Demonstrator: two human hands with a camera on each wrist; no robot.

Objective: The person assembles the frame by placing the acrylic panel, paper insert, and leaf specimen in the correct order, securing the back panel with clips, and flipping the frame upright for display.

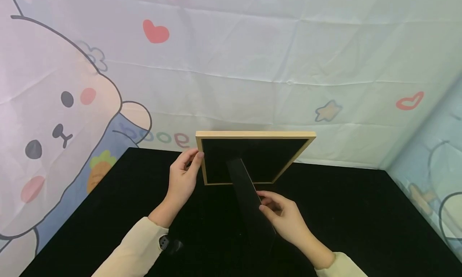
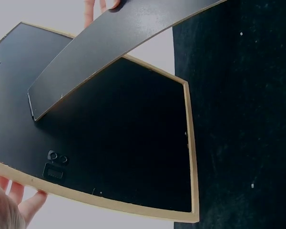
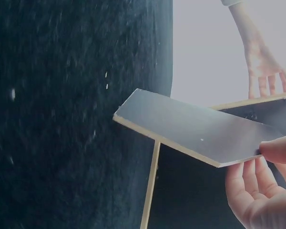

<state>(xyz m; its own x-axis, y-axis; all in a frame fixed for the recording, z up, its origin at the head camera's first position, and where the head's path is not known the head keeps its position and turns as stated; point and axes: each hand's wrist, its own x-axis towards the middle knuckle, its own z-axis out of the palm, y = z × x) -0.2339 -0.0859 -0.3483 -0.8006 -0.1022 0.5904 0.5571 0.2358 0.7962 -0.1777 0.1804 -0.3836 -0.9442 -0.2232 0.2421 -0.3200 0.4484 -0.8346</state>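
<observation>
A picture frame (image 1: 256, 134) with a light wooden rim and black backing (image 2: 128, 138) stands tilted, its back toward me. From the backing a black easel leg (image 1: 249, 201) slants out toward me. My left hand (image 1: 183, 174) grips the frame's left edge, thumb on the near side. My right hand (image 1: 285, 217) pinches the right edge of the leg between thumb and fingers. In the right wrist view the leg's flat face (image 3: 190, 126) shows with the right thumb (image 3: 279, 150) on it. Small black hangers (image 2: 57, 157) sit on the backing.
Black cloth (image 1: 346, 213) covers the table under the frame. Behind it hangs a pale backdrop (image 1: 234, 68) with a cartoon animal (image 1: 61, 108) and hearts, and another printed sheet (image 1: 429, 180) is at the right. A dark device (image 1: 164, 243) is at the left cuff.
</observation>
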